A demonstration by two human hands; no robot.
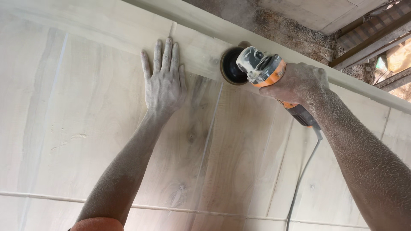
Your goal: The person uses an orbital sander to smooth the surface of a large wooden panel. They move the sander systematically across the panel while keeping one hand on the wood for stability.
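Note:
A large pale wooden panel (81,128), built of framed boards, fills the view. My left hand (164,83) lies flat on it with fingers spread, fingertips on the upper rail (201,55). My right hand (295,83) grips an orange and grey angle grinder (261,68). Its dark round disc (231,66) rests against the upper rail, just right of my left hand. Fine dust covers both hands and forearms. A grey power cord (302,179) hangs from the grinder's rear down across the panel.
Beyond the panel's top edge lies a dusty floor with wood shavings (278,25). Timber planks and slats (372,38) lie at the upper right. Another pale board (325,13) sits at the top.

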